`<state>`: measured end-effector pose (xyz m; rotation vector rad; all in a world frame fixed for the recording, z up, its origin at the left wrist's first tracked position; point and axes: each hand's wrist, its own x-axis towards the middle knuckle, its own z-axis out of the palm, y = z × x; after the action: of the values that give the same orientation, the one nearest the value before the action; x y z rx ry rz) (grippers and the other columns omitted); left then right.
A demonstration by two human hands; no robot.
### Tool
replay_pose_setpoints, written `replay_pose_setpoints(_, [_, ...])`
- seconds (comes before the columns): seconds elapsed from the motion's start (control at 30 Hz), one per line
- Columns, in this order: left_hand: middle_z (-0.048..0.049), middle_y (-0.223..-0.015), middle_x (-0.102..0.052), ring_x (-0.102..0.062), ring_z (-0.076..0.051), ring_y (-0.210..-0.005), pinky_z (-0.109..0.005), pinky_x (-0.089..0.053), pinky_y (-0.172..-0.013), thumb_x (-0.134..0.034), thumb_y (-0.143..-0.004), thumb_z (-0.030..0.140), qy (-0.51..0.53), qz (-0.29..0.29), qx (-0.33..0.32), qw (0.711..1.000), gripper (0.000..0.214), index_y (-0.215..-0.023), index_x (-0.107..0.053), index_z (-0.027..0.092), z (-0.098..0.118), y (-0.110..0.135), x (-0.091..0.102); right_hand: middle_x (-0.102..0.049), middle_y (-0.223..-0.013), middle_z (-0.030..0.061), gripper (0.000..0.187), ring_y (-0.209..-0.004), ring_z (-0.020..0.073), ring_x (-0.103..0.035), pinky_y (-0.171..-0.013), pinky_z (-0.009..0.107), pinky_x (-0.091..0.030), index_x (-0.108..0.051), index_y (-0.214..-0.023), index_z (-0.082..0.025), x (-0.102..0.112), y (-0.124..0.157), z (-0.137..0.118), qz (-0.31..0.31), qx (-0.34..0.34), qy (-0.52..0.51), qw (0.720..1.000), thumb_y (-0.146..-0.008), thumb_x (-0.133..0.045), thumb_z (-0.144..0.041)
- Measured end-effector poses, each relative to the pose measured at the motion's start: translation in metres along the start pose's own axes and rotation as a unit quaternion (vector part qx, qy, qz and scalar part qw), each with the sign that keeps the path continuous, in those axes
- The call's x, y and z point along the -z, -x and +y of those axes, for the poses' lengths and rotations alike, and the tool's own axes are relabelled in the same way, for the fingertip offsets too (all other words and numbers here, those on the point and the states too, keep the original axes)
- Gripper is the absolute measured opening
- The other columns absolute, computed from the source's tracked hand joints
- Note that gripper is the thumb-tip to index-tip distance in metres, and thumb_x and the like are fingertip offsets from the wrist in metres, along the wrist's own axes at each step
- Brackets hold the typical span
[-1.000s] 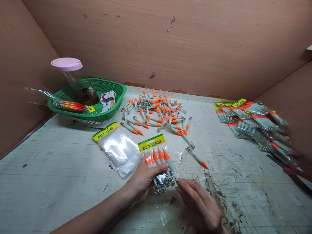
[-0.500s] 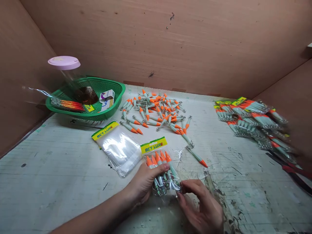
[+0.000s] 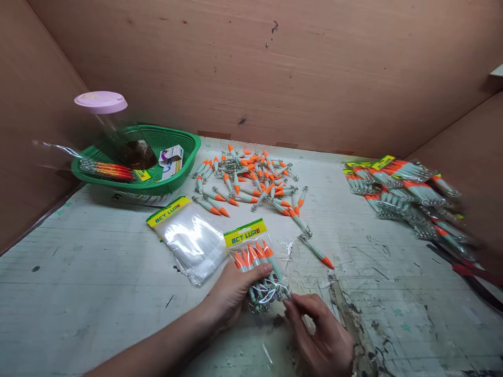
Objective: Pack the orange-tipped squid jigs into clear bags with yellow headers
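My left hand [image 3: 231, 288] grips a clear plastic bag of lures [image 3: 257, 262], its thumb lying across the front. The bag has a yellow and green "BCT LURE" header, and several pale green lures with orange ends lie side by side in it, hooks toward me. At its lower right corner my right hand [image 3: 324, 330] pinches the bag's edge between thumb and forefinger. Just left of it lies a stack of unfilled clear bags [image 3: 192, 235] with the same header. Behind, a heap of loose lures [image 3: 251, 178] spreads over the table, and a single lure [image 3: 316, 251] lies nearer.
At the left a green basket [image 3: 192, 159] holds a cup with a pink lid [image 3: 101, 102], a small box and a packet of orange-red lures. On the right is a pile of filled lure bags [image 3: 408, 191], with red-handled pliers [image 3: 475, 275] beside it. Wooden panels surround the table.
My right hand has shifted slightly left, and its thumb and forefinger have closed together at the bag's corner. The bag's lower end looks pulled tighter. My left hand keeps its hold.
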<state>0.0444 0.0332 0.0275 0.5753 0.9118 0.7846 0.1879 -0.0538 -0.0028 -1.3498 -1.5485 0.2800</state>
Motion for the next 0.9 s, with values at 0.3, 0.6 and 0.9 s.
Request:
replay_pose_setpoints(0.3, [-0.0141,-0.154,-0.012,-0.006,-0.033,-0.14,-0.057,-0.017,-0.11,-0.061,-0.076,0.031,-0.59,0.026,-0.359,0.723,0.088,-0.145,-0.008,0.024,0.003,0.009,0.014,-0.063,-0.067,0.0004,0.008,-0.054,0.0107,-0.061,-0.051,0.018,-0.05,-0.058,-0.086,-0.018,-0.003,-0.003,0.006,-0.06,-0.072,0.044,0.995,-0.087,-0.051,-0.021])
replay_pose_setpoints(0.6, [-0.015,-0.142,-0.039,-0.026,-0.032,-0.135,-0.061,-0.027,-0.105,-0.045,-0.086,0.022,-0.722,-0.125,-0.347,0.586,0.051,-0.136,-0.039,0.013,-0.024,-0.011,0.015,-0.058,-0.066,0.0004,0.007,-0.054,0.0116,-0.058,-0.049,0.02,-0.047,-0.054,-0.087,-0.019,-0.003,-0.008,0.008,-0.081,-0.023,0.08,0.993,-0.088,-0.047,-0.017])
replay_pose_setpoints(0.9, [-0.0148,-0.138,-0.047,-0.037,-0.03,-0.131,-0.058,-0.027,-0.107,-0.048,-0.075,0.015,-0.685,-0.073,-0.343,0.638,0.055,-0.13,-0.048,0.013,-0.022,-0.002,0.009,-0.055,-0.071,0.0037,0.012,-0.064,0.0152,-0.056,-0.056,0.024,-0.046,-0.054,-0.09,-0.016,-0.01,-0.007,0.01,-0.085,0.026,0.15,0.985,-0.089,-0.043,-0.013])
